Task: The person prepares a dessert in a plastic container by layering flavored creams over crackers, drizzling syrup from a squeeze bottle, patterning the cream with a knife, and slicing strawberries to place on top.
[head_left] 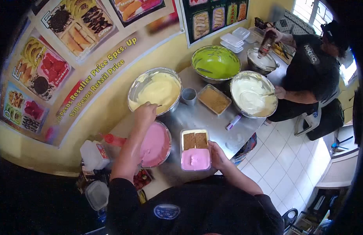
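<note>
My left hand (146,112) is closed at the near rim of a metal bowl of pale yellow cream (156,88). A thin utensil (159,105) pokes out past its fingers, its kind too small to make out. Low on the metal table, a clear rectangular plastic tub (196,170) holds brown crackers (195,141) over pale cream at its far half and pink cream (195,159) at its near half. Gripping that tub's right side is my right hand (219,155). Beneath my left forearm stands a bowl of pink cream (158,143).
Bowls of green cream (214,64) and white cream (252,94) stand farther back. Between them lie a tub of brown crumbs (214,99), a metal cup (189,96) and a purple-and-white marker-like item (233,122). A co-worker (312,66) tips a brown jar (267,44) over another bowl.
</note>
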{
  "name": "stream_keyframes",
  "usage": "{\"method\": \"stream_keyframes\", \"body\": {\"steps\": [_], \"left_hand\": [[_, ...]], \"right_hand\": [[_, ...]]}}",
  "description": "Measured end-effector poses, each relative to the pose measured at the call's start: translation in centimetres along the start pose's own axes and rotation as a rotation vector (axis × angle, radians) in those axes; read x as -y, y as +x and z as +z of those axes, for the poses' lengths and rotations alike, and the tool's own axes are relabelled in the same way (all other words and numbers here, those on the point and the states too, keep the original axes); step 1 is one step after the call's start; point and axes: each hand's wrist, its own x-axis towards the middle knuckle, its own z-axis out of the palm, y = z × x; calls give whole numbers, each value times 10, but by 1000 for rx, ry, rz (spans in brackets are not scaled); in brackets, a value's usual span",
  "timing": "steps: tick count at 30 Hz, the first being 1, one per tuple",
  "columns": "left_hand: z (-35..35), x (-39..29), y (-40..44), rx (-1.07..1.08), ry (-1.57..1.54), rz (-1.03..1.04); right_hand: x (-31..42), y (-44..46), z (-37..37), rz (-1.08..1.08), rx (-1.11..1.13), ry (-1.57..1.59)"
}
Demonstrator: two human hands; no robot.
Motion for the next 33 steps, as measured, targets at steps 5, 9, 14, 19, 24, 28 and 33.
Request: {"method": "stream_keyframes", "body": {"steps": [5, 9, 14, 19, 24, 28, 33], "left_hand": [[-7, -11, -31, -106, -97, -32], [-8, -7, -45, -75, -327, -236], [-20, -1, -53, -12, -780, -444], [-54, -32, -69, -45, -1045, -446], [-59, -77, -104, -134, -917, -246], [-94, -123, -114, -274, -326, 205], [-95, -127, -121, -112, -336, 119]], "right_hand": [[0, 9, -2, -87, -57, -54], [-2, 10, 0, -228, 107, -156], [0, -2, 15, -262, 64, -143], [6, -3, 25, -389, 115, -149], [7, -12, 37, -479, 95, -105], [3, -13, 35, -506, 62, -94], [-4, -20, 36, -537, 36, -74]]}}
